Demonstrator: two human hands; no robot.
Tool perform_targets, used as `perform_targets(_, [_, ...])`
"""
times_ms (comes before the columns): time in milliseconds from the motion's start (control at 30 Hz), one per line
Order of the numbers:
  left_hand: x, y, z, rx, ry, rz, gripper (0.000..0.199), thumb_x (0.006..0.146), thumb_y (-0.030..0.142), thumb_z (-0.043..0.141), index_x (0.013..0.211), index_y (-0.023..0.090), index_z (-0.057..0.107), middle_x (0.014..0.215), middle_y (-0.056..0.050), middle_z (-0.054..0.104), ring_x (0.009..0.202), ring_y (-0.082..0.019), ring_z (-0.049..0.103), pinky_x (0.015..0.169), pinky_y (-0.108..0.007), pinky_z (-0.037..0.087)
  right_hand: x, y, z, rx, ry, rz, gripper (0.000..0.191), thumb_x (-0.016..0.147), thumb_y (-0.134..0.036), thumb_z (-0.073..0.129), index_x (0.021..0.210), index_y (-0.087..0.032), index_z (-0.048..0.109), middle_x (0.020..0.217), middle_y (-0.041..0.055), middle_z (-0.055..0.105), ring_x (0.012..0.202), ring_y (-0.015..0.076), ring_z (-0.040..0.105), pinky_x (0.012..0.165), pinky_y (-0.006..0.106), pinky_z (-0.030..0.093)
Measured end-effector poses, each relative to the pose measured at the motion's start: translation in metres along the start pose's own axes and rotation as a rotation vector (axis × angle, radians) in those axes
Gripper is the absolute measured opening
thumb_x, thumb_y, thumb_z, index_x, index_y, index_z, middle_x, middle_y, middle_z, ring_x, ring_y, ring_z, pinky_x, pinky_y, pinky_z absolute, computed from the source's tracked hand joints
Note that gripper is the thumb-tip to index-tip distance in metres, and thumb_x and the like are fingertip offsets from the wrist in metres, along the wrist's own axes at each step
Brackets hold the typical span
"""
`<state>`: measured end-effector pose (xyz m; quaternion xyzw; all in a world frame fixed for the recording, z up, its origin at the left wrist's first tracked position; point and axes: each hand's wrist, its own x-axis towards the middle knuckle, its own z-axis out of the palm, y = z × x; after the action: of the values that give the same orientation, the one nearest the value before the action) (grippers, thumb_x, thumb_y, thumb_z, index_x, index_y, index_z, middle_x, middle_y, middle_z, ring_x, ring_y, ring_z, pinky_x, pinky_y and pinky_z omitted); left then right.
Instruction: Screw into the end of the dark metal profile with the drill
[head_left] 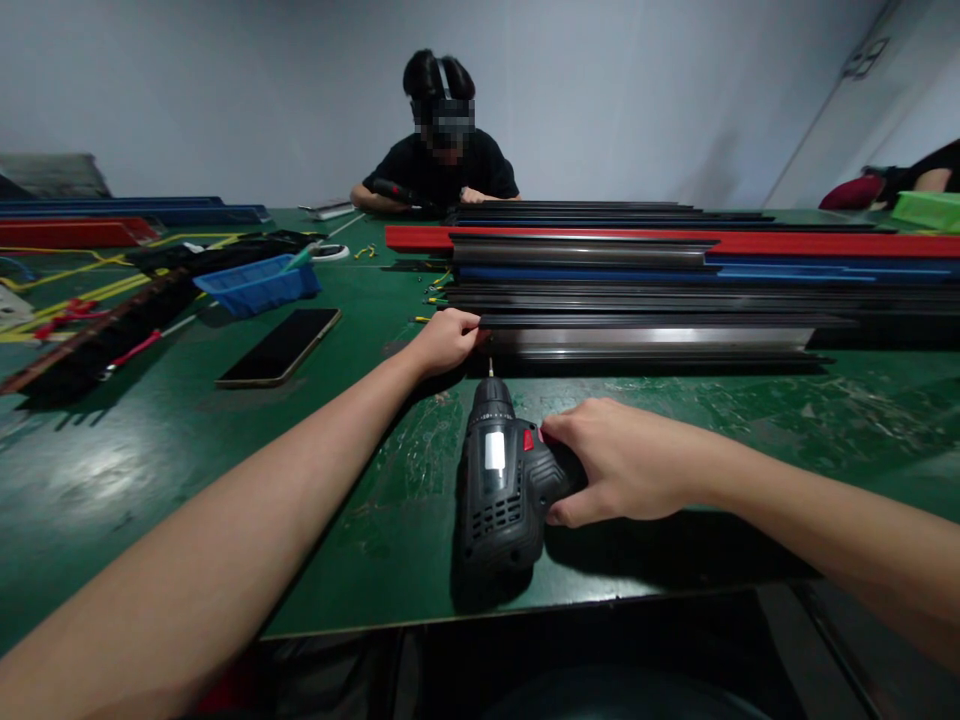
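Head view:
- Right hand (615,460): grip closed round a ribbed black drill (499,490), near edge
- Left hand (446,340): grip pinching the glossy dark channel's (652,341) left end
- Scratched green tabletop (360,560)

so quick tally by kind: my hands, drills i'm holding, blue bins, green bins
hands: 2 (left hand, right hand)
held drill: 1
blue bin: 1
green bin: 1, cut off by the picture's edge
total: 5

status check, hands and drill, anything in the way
right hand on drill, bit at rail's left end; left hand at that end; nothing visible between bit and rail
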<state>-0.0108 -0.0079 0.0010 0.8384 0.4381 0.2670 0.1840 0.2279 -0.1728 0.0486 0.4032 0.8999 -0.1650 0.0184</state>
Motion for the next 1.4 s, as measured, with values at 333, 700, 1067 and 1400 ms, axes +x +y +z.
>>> perform_targets(333, [0.0004,-0.0003,-0.0007,0.022,-0.003,0.015,0.026,0.078,0.030,0.051,0.056,0.018,0.057,0.054,-0.002,0.055,0.058,-0.015,0.047,0.057,-0.027,0.032,-0.0001,0.0010,-0.0019,-0.009,0.000,-0.038,0.043,0.080,-0.058,0.074,0.089,-0.016,0.067,0.076,0.0058,0.068,0.063,0.0190,0.055,0.056,0.031,0.032])
perform_targets(700, [0.0001,-0.0025,0.0001,0.045,0.006,-0.012,0.028,0.080,0.028,0.053,0.054,0.018,0.052,0.055,-0.001,0.052,0.058,-0.014,0.045,0.059,-0.028,0.032,0.0003,0.0022,-0.0014,-0.017,-0.008,-0.054,0.042,0.082,-0.058,0.073,0.089,-0.017,0.069,0.075,0.0052,0.068,0.061,0.0184,0.056,0.055,0.031,0.031])
perform_targets(1067, [-0.0007,-0.0012,-0.0004,0.016,0.003,-0.009,0.028,0.080,0.027,0.055,0.055,0.018,0.054,0.055,0.000,0.052,0.058,-0.014,0.044,0.060,-0.028,0.032,-0.0009,0.0017,-0.0027,-0.003,0.009,-0.049,0.041,0.081,-0.057,0.074,0.086,-0.017,0.067,0.070,0.0022,0.064,0.056,0.0157,0.048,0.053,0.030,0.030])
perform_targets(1400, [0.0009,-0.0038,0.0006,0.050,-0.007,-0.009,0.027,0.080,0.031,0.051,0.059,0.016,0.058,0.058,-0.001,0.057,0.061,-0.015,0.049,0.060,-0.027,0.032,0.0009,0.0006,-0.0036,-0.016,-0.028,-0.038,0.042,0.082,-0.057,0.074,0.089,-0.016,0.069,0.073,0.0047,0.068,0.058,0.0168,0.051,0.054,0.031,0.029])
